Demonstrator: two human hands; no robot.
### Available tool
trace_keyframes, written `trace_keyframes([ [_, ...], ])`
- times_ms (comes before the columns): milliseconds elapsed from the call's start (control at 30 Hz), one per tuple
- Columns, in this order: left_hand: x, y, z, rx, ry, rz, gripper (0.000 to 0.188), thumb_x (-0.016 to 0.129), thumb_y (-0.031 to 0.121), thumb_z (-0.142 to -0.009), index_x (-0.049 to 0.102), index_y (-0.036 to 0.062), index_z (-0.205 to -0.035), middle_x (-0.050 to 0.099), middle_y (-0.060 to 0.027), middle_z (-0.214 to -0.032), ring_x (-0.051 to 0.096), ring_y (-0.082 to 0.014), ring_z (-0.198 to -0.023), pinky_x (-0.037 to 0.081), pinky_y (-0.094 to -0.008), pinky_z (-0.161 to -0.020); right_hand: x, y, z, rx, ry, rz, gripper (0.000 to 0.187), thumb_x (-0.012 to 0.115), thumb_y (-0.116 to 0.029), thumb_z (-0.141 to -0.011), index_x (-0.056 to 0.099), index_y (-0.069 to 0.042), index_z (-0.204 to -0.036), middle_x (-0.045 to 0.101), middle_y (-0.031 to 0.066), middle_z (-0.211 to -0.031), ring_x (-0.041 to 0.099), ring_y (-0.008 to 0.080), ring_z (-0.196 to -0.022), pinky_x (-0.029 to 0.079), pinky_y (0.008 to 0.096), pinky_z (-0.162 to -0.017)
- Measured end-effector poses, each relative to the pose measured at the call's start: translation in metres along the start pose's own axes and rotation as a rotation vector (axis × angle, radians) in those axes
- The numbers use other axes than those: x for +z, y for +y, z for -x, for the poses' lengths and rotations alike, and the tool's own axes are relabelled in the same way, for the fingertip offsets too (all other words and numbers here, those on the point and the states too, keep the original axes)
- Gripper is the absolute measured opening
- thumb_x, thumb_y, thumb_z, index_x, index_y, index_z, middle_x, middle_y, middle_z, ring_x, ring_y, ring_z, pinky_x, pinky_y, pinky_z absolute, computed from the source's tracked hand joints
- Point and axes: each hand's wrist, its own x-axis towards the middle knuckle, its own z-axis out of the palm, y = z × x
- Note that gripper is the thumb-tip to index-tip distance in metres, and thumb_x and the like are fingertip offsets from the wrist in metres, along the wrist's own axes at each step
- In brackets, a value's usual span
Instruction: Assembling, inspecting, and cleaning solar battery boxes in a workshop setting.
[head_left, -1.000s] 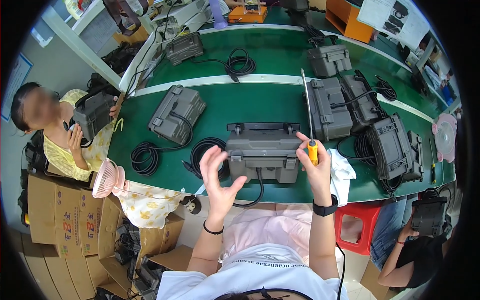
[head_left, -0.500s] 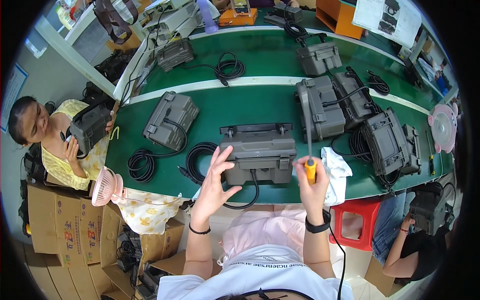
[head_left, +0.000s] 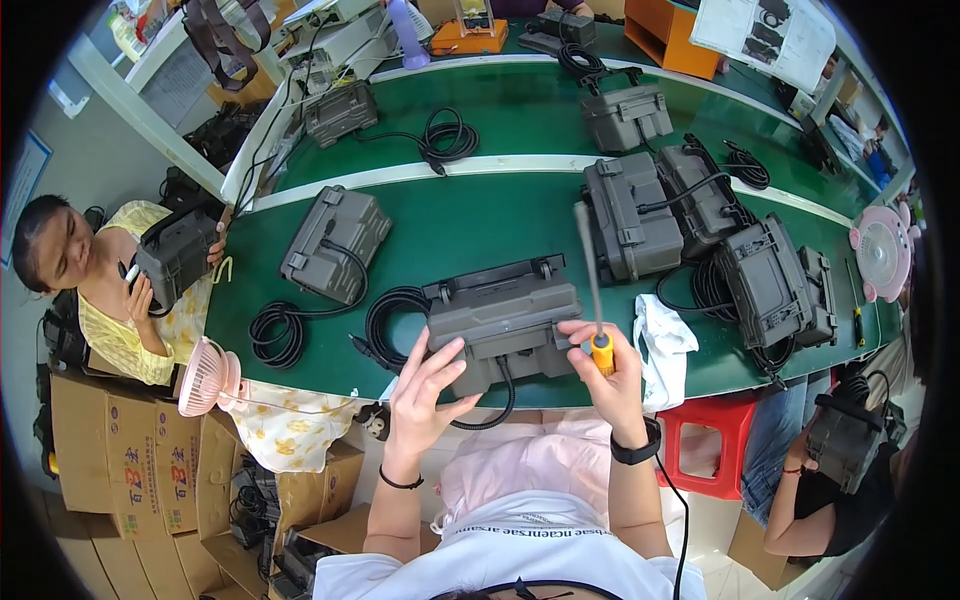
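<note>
In front of me on the green bench sits a dark grey plastic case with latches, a handle along its far side and a black cable from its near face. It stands slightly askew. My left hand grips its near left corner, fingers on the side and thumb at the front. My right hand is closed round the yellow handle of a screwdriver, whose long shaft points away from me. The fingertips of that hand touch the case's right end near a latch. A black cable coil lies left of the case.
More grey cases stand at the left and right, with coiled cables. A white cloth lies to my right, above a red stool. A pink fan is at left. Co-workers hold cases on both sides.
My left hand has closed in on the case's corner, and my right fingers have come onto its right end. The case has turned slightly, its right end moving away from me.
</note>
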Motion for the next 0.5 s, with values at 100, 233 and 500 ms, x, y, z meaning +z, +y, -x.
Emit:
trace_keyframes([
  [100,-0.003,0.003,-0.007,-0.061,0.000,0.007,0.068,0.092,0.009,-0.055,0.058,0.0094,-0.114,0.067,-0.0100,-0.126,0.057,-0.0423,-0.124,0.046,-0.0538,-0.106,0.001,0.001,-0.013,-0.236,-0.016,0.155,0.022,0.077,0.001,-0.076,0.066,-0.003,-0.094,0.070,0.0119,-0.115,0.066,0.0257,-0.102,0.050,0.0340,-0.089],
  [233,-0.005,0.005,-0.015,-0.108,-0.017,-0.016,0.071,0.092,0.011,-0.055,0.056,0.0109,-0.116,0.067,-0.0071,-0.128,0.055,-0.0432,-0.127,0.039,-0.0580,-0.109,0.009,-0.006,-0.016,-0.264,0.152,0.318,0.024,0.080,-0.001,-0.075,0.064,-0.002,-0.093,0.070,0.0129,-0.105,0.068,0.0286,-0.090,0.053,0.0330,-0.079],
  [500,-0.003,0.007,-0.002,-0.106,-0.003,-0.021,0.072,0.092,0.012,-0.055,0.056,0.0128,-0.117,0.067,-0.0061,-0.128,0.053,-0.0441,-0.129,0.036,-0.0598,-0.110,0.021,-0.008,-0.011,-0.297,0.244,0.348,0.021,0.074,0.001,-0.081,0.061,-0.001,-0.097,0.065,0.0136,-0.097,0.065,0.0292,-0.086,0.051,0.0330,-0.077],
])
